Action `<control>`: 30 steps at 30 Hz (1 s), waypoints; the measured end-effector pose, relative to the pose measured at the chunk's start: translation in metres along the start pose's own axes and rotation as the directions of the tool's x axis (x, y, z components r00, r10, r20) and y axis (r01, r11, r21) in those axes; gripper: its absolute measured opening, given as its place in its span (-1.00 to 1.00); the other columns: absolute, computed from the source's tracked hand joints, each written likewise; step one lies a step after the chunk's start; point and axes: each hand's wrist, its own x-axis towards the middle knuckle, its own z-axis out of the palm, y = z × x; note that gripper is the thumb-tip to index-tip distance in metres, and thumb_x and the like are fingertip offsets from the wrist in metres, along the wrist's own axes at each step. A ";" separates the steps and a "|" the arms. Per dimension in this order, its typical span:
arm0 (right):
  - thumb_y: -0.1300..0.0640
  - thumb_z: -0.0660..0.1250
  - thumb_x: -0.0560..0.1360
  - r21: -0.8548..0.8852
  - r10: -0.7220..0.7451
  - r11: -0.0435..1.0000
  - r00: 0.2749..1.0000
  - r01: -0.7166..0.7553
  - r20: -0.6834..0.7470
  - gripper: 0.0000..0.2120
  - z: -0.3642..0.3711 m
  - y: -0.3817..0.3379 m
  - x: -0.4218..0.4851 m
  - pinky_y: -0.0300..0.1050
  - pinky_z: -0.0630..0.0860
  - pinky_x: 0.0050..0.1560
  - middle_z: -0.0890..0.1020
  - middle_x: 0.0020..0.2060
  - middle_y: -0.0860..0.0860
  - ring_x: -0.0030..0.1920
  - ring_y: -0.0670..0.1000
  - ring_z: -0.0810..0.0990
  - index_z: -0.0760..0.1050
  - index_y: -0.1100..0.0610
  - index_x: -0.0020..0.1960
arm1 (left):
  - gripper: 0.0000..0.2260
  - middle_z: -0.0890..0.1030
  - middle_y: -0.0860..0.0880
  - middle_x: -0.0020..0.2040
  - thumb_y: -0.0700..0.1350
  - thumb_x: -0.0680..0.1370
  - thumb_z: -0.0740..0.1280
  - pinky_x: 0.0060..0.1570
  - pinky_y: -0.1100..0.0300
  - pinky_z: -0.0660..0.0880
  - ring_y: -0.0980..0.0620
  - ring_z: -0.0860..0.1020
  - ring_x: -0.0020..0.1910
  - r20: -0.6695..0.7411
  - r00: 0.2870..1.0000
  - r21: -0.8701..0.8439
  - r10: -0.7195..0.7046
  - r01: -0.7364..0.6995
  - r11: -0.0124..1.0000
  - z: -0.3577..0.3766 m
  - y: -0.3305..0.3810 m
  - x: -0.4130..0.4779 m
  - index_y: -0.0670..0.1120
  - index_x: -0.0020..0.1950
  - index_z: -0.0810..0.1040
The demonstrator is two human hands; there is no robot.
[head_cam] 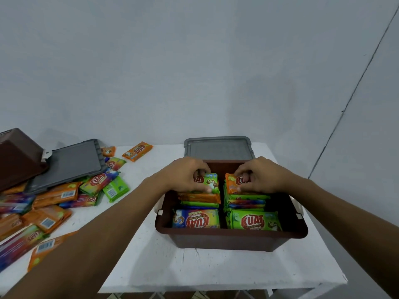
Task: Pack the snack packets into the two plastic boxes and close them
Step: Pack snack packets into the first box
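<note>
**Gripping a packet in each hand inside the brown box [231, 240]**

At the far left edge a second brown box [19, 156] sits tilted, its lower end on a grey lid [69, 165]. That lid lies slanted across a heap of loose packets [54, 195]. The packets are orange, green and purple-blue, and they are spread over the left part of the white table [194, 266]. A lone orange packet [137, 151] lies apart from the heap, near the table's back edge.

The left hand [185, 175] reaches into the open brown box at mid-table. Its fingers and thumb are curled round a green packet [210, 182] on top of the back-left stack. Just beside it, the right hand [259, 175] pinches an orange-red packet [232, 184] between thumb and fingers, on top of the back-right stack. The two held packets sit side by side with a narrow gap between them.

The box holds four stacks, two behind and two in front. The front-left stack is topped by a blue rainbow packet [195, 219], and the front-right stack by a green KUAT packet [254, 221].

A second grey lid [218, 147] lies flat on the table just behind the box's back rim. The box itself stands uncovered.
</note>
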 end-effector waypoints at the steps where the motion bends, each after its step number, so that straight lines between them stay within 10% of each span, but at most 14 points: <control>1: -0.12 0.45 0.42 0.037 0.001 0.999 1.000 -0.001 0.008 -0.63 -0.001 -0.003 0.003 -0.09 0.57 -0.09 0.63 -0.20 -0.18 -0.23 -0.19 0.57 0.59 -0.03 0.18 | -0.52 0.63 0.01 0.06 0.16 0.43 0.46 -0.03 0.13 0.57 0.09 0.59 -0.04 -0.022 1.000 -0.093 -0.022 0.020 0.995 -0.004 -0.003 -0.003 -0.05 0.26 0.55; 8: 0.02 0.39 0.52 0.110 -0.100 0.988 0.993 0.107 -0.070 -0.81 -0.003 -0.045 0.043 -0.39 0.35 -0.29 0.63 -0.32 -0.17 -0.32 -0.29 0.54 0.62 0.02 0.11 | -0.86 0.64 0.05 -0.08 -0.13 0.50 0.45 -0.07 0.23 0.59 0.12 0.60 -0.10 -0.353 0.916 -0.374 -0.190 0.048 0.926 -0.023 -0.053 -0.048 -0.11 0.04 0.64; 15: 0.06 0.38 0.51 0.202 -0.168 0.961 0.980 0.187 -0.107 -0.90 -0.003 -0.108 0.114 -0.34 0.38 -0.32 0.59 -0.35 -0.11 -0.35 -0.19 0.52 0.64 0.05 -0.02 | -0.88 0.65 0.02 0.00 -0.14 0.51 0.44 -0.02 0.14 0.57 0.11 0.60 -0.07 -0.244 0.909 -0.328 -0.337 0.250 0.911 -0.037 -0.142 -0.104 0.01 0.01 0.61; 22: 0.03 0.37 0.52 0.198 -0.190 0.966 0.976 0.167 0.103 -0.86 0.022 -0.155 0.196 -0.28 0.39 -0.19 0.59 -0.26 -0.15 -0.22 -0.16 0.54 0.61 0.02 0.06 | -0.45 0.39 -0.06 0.42 0.01 0.46 0.42 0.44 -0.02 0.20 -0.08 0.30 0.42 0.143 0.876 0.382 -0.460 0.380 0.843 -0.037 -0.227 -0.131 -0.01 0.44 0.40; 26: -0.06 0.36 0.52 0.054 -0.140 0.990 0.927 0.129 0.349 -0.74 0.047 -0.185 0.235 -0.24 0.39 -0.06 0.65 -0.04 -0.07 -0.07 -0.10 0.54 0.58 0.01 0.15 | -0.14 0.16 -0.05 0.56 0.16 0.42 0.43 0.48 -0.16 -0.23 -0.11 0.01 0.55 0.211 0.864 0.437 -0.457 0.335 0.835 -0.032 -0.255 -0.133 0.01 0.59 0.05; 30: -0.14 0.34 0.51 -0.085 -0.037 0.992 0.863 0.093 0.504 -0.59 0.073 -0.217 0.260 -0.16 0.42 0.04 0.58 0.13 -0.02 0.07 0.00 0.51 0.54 0.07 0.25 | -0.05 0.11 -0.06 0.58 0.29 0.38 0.40 0.51 -0.15 -0.15 -0.13 -0.01 0.56 0.214 0.872 0.430 -0.439 0.320 0.844 -0.035 -0.268 -0.136 -0.01 0.59 -0.02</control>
